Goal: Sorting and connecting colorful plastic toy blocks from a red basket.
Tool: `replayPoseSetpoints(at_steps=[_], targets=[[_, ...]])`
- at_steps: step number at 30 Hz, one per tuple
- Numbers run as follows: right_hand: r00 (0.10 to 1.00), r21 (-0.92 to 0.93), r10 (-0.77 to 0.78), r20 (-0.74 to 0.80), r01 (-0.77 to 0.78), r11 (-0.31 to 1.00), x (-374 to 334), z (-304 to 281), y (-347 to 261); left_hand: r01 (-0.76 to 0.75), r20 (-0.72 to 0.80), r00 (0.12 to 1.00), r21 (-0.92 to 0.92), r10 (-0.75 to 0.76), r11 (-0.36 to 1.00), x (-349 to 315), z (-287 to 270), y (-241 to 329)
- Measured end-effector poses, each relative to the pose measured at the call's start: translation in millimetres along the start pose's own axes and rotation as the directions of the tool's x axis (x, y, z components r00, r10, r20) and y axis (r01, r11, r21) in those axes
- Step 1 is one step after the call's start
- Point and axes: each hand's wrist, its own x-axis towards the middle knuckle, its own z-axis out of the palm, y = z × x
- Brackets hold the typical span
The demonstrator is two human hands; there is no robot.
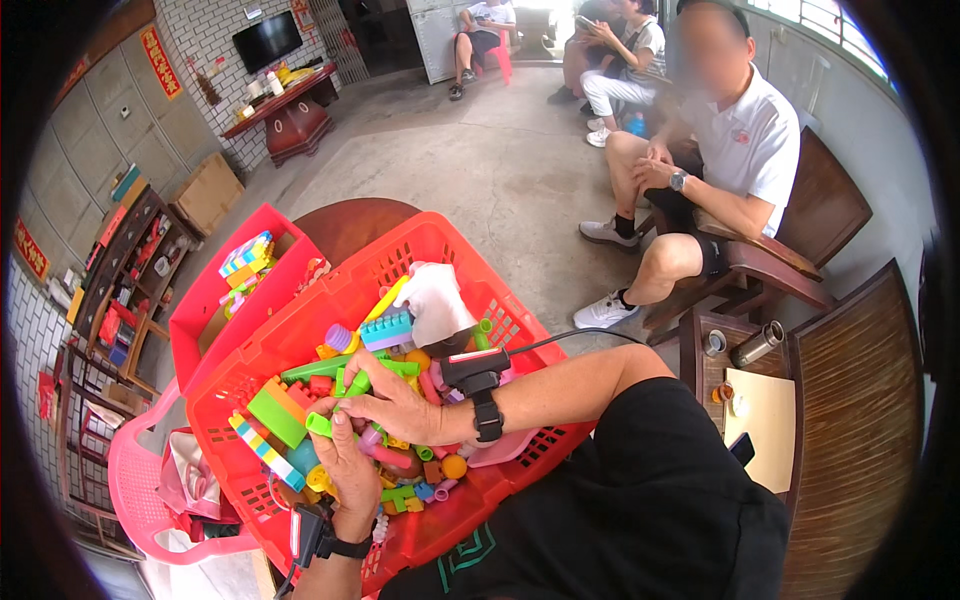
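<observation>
Both my hands are over a red plastic basket [385, 262] heaped with colourful toy building pieces. A bright green tube-shaped toy piece [318, 425] is pinched at the fingertips of my left hand [347, 478]. My right hand [398, 408] comes in from the right, its thumb and fingers closed on the same green piece, part of which the fingers cover. Around them lie a green-and-orange block stack [280, 410], a multicoloured block row [266, 452], a light-blue block [386, 330] and an orange ball [454, 467]. A whitish cloth [436, 303] lies at the basket's far side.
Left of the basket stands a red box [195, 330] with a block stack [247, 262] inside. A pink plastic chair [135, 480] is below it. A black cable [570, 332] runs from my right wrist. Seated at right is a person [745, 150], beside a wooden side table [705, 350].
</observation>
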Motion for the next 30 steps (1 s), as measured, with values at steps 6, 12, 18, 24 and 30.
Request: replayPoseSetpoints(at_steps=[6, 12, 18, 24, 30], targets=[[1.000, 0.001, -0.023, -0.013, 0.023, 1.000, 1.4, -0.4, 0.0, -0.004, -0.003, 1.000, -0.012, 0.004, 1.000, 1.6, -0.1, -1.7], [1.000, 0.010, -0.003, 0.007, 0.003, 1.000, 1.9, -0.7, -1.8, -0.006, 0.018, 1.000, -0.039, 0.007, 0.999, 2.0, 2.0, 3.6], [1.000, 0.042, -0.007, 0.006, 0.007, 0.999, 1.1, 0.8, -0.1, 0.002, 0.014, 1.000, -0.025, -0.002, 1.000, 0.0, 2.0, 4.3], [1.000, 0.044, -0.020, 0.016, 0.019, 0.999, 1.9, -0.5, 1.4, 0.009, 0.024, 1.000, -0.016, -0.009, 1.000, 0.7, 2.2, 6.8], [1.000, 0.098, 0.025, 0.014, -0.026, 0.995, 5.0, 1.6, -5.2, 0.035, -0.005, 0.999, 0.012, -0.035, 0.999, 2.8, 6.1, 14.5]])
